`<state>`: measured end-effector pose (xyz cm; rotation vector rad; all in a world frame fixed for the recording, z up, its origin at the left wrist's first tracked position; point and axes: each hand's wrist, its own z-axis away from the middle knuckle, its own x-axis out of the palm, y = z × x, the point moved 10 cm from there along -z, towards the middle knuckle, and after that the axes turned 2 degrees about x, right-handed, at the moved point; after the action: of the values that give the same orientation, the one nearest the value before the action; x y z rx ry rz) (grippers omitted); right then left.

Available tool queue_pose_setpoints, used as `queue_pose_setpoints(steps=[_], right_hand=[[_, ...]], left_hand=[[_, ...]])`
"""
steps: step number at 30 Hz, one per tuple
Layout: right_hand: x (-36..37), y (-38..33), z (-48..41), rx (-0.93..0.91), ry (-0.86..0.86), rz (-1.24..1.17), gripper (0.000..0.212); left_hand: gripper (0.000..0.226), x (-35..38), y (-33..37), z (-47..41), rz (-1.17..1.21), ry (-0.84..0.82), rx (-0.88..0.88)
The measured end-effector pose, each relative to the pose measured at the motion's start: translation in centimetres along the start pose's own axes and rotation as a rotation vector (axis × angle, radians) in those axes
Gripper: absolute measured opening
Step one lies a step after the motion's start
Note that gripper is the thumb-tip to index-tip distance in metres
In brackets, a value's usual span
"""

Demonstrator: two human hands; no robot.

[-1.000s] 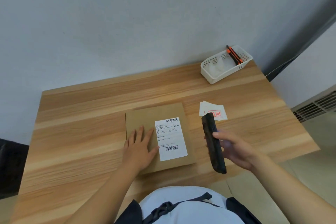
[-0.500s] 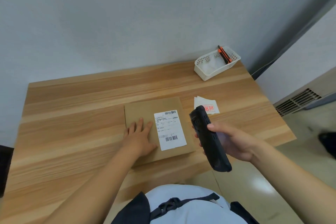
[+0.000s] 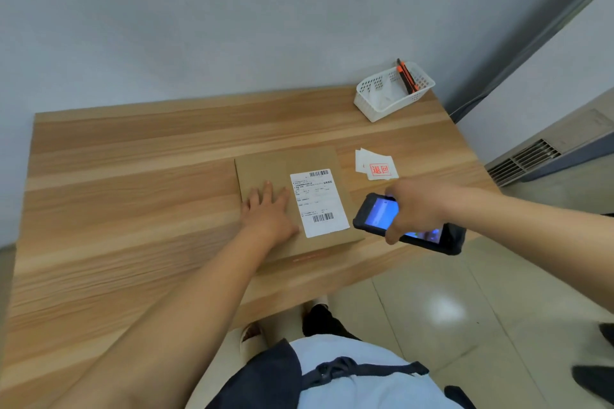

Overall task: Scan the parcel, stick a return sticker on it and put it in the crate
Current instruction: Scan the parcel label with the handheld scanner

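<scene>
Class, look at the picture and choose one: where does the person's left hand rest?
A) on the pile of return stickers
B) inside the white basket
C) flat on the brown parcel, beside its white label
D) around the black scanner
C: the left hand lies palm down on the parcel, just left of the shipping label, while the right hand grips the scanner.

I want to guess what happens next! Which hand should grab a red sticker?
Probably the right hand: the return stickers lie just beyond it, but it must put down the scanner first. The left hand is pressing flat on the parcel.
</scene>
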<state>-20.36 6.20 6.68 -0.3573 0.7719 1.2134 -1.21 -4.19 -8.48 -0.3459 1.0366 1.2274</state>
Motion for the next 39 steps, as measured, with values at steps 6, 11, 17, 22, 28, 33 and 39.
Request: queue_pose_setpoints(steps=[6, 11, 17, 22, 28, 33, 39], right_hand=[[0.8, -0.6, 0.3, 0.063, -0.081, -0.008, 0.055], [1.9, -0.4, 0.6, 0.098, -0.116, -0.017, 0.055], [2.5, 0.1, 0.5, 0.126, -0.122, -0.043, 0.050], [2.5, 0.9, -0.2, 0.123, -0.119, -0.059, 0.052], [2.5, 2.7, -1.9, 0.113, -0.124, -0.086, 0.050], [3.2, 5.9, -5.9, 0.149, -0.065, -0.283, 0.049], [7.6, 9.3, -11.9, 0.267, 0.129, -0.662, 0.054]], left_hand=[[0.099, 0.0, -0.3, 0.0, 0.010, 0.006, -0.011], [0.098, 0.0, -0.2, 0.1, 0.036, 0.012, -0.013], [0.097, -0.1, -0.1, 0.1, 0.039, 0.021, -0.012], [0.096, 0.0, -0.1, -0.1, 0.039, 0.022, -0.012], [0.097, 0.2, -0.2, -0.2, 0.010, -0.002, -0.027], [0.098, 0.2, -0.2, -0.3, -0.036, -0.012, -0.045], [0.098, 0.3, -0.2, -0.4, -0.084, -0.034, -0.066]])
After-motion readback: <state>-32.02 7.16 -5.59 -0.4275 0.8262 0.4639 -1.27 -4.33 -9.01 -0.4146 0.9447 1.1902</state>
